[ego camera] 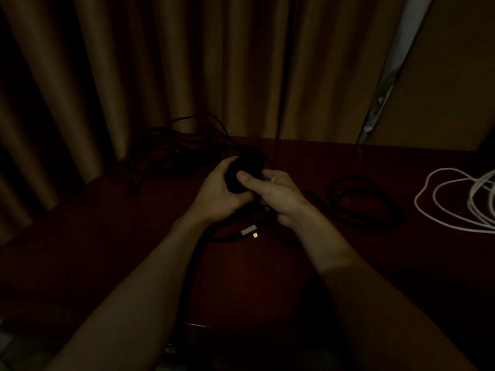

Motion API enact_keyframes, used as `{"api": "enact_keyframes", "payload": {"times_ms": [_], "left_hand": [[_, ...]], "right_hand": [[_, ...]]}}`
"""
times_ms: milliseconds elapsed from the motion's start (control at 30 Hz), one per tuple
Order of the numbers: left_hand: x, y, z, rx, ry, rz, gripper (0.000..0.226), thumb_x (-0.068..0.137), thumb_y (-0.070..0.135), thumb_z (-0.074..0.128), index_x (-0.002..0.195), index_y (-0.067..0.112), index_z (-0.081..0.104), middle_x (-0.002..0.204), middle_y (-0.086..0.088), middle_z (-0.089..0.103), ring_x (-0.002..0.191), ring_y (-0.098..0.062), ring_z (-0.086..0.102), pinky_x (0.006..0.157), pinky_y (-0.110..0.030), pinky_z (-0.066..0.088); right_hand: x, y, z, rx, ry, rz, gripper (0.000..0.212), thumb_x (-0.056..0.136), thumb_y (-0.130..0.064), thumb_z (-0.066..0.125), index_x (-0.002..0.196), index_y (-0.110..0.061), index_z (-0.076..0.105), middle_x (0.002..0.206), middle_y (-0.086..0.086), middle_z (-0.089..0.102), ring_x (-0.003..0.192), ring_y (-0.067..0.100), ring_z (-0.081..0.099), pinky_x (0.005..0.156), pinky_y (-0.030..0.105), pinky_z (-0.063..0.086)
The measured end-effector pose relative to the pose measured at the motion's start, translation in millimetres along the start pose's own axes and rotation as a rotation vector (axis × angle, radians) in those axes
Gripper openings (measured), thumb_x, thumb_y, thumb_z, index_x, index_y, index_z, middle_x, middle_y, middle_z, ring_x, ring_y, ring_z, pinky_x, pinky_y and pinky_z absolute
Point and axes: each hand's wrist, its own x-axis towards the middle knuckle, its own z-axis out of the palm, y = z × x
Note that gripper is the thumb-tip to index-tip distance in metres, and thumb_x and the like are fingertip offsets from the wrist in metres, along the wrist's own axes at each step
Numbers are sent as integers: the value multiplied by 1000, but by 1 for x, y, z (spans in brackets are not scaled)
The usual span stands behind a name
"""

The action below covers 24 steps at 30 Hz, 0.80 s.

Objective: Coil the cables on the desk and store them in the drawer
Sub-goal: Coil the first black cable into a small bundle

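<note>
The scene is very dark. Both hands meet over the middle of a dark red-brown desk (308, 263). My left hand (217, 191) grips a small bundle of coiled black cable (245, 167). My right hand (278, 195) holds the same bundle, its thumb pressed on top. A black cable end with a silver plug and a yellow tip (250, 231) hangs below the hands, and its cord runs down toward me along my left forearm. The drawer cannot be made out.
A loose tangle of black cables (182, 145) lies at the back left by the brown curtain (160, 76). A coiled black cable (364, 202) lies to the right of my hands, and a white cable (455, 202) in loops at the far right edge.
</note>
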Motion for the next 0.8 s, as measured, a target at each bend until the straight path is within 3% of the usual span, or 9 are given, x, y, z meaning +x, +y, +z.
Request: {"api": "enact_keyframes", "payload": {"times_ms": [133,267,367,433,500,600,700,800], "left_hand": [[0,0,-1,-65,-87,-23,52,93,11,76,140,13,56,126,1,69,114,-10,68,89,-22,57],[0,-3,0,-85,-34,-6,46,93,8,75,137,10,60,126,-1,71,115,-13,70,98,-35,58],[0,-5,2,-54,89,28,52,88,15,82,136,14,62,125,3,72,115,-8,69,101,-39,58],[-1,-4,1,-3,169,45,59,84,20,87,137,16,61,124,6,71,114,-5,68,98,-34,58],[-2,-2,1,56,238,55,61,80,23,89,134,16,62,118,11,70,107,4,66,89,-21,57],[-5,0,2,104,282,73,56,77,15,90,122,25,59,106,21,62,93,21,59,74,-3,47],[-4,-1,1,101,251,60,64,76,20,91,130,23,56,112,12,64,94,10,62,72,-5,48],[-2,-3,1,25,147,-2,72,78,32,88,140,21,54,124,9,65,109,-1,65,89,-21,56]], "right_hand": [[7,4,-11,-50,-7,-9,31,94,-29,75,118,-9,71,96,6,75,62,5,59,51,16,43],[9,5,-9,-37,51,-14,37,93,-25,76,122,-4,67,92,4,71,52,0,53,47,15,40],[10,6,-2,-68,92,-2,71,85,-42,81,138,-2,57,120,9,71,84,12,70,65,21,55],[11,6,0,-89,90,-14,50,93,-39,75,128,-6,65,119,9,74,102,20,73,74,21,58],[10,6,2,-69,63,-36,32,99,-33,69,121,-9,69,112,5,76,101,16,74,71,16,56],[8,5,7,-33,27,-44,40,95,-39,72,122,-10,70,111,2,78,102,13,75,85,25,60],[8,6,9,-40,41,-46,38,97,-39,71,120,-9,73,109,3,79,101,13,75,86,26,60],[5,5,5,-48,23,-54,38,99,-38,68,119,-6,72,109,6,79,99,14,76,81,25,59]]}}
